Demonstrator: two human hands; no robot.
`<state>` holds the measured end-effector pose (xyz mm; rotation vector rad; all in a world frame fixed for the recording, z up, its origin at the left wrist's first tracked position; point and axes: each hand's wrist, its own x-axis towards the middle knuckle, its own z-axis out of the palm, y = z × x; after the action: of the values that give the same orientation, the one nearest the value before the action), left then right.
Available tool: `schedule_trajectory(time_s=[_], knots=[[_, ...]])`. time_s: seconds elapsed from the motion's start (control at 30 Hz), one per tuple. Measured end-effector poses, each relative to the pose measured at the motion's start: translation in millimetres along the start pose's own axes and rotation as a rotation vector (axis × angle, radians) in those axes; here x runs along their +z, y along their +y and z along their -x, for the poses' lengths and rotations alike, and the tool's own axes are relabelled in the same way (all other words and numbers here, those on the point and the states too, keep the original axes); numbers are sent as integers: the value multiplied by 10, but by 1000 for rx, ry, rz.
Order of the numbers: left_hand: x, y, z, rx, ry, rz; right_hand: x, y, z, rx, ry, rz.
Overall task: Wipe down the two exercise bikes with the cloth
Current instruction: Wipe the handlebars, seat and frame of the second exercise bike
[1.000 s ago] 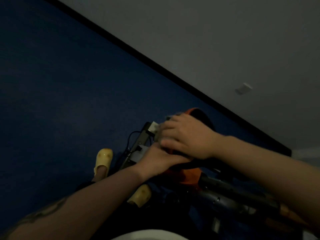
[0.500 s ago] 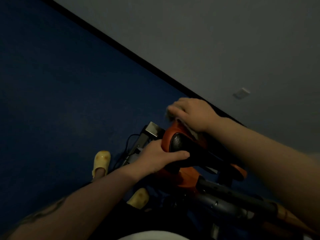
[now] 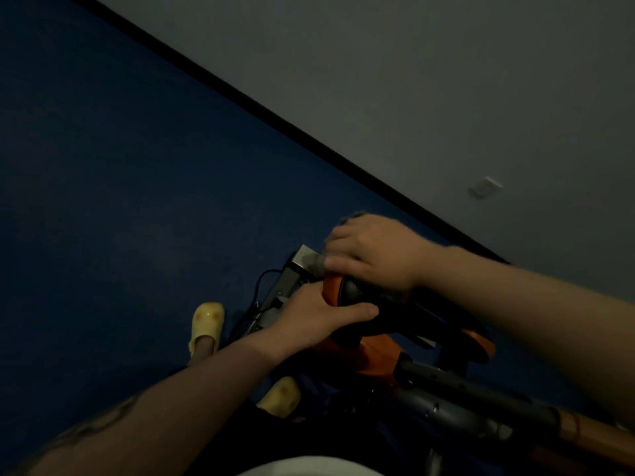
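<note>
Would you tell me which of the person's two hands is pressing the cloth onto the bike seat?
The right hand, on the seat's far side with grey cloth showing under its fingers. The left hand grips the seat's near edge, bare.

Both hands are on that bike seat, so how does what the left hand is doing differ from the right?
The left hand grips the seat bare, thumb laid along its near side; the right hand lies on top, pressing a grey cloth against it. The left reaches in from below, the right from the right edge of the view. Both touch the same orange-edged seat.
</note>
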<state>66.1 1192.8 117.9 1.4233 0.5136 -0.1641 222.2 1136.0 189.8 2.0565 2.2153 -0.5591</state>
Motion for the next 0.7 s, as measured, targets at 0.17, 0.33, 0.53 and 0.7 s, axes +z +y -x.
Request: schedule_trajectory(time_s=[0.17,0.33,0.53,0.7], knots=[[-16,2,-16,-23,-1,11,24,169,-130,357,175,-54],[-8,-2,3,4,17,-24,58,-6,27,-23,70,6],[-22,23,3,-1,-1,2,121,-35,-55,256,275,-46],[-33,48,-9,-1,-15,11,19,175,53,204,171,-82]])
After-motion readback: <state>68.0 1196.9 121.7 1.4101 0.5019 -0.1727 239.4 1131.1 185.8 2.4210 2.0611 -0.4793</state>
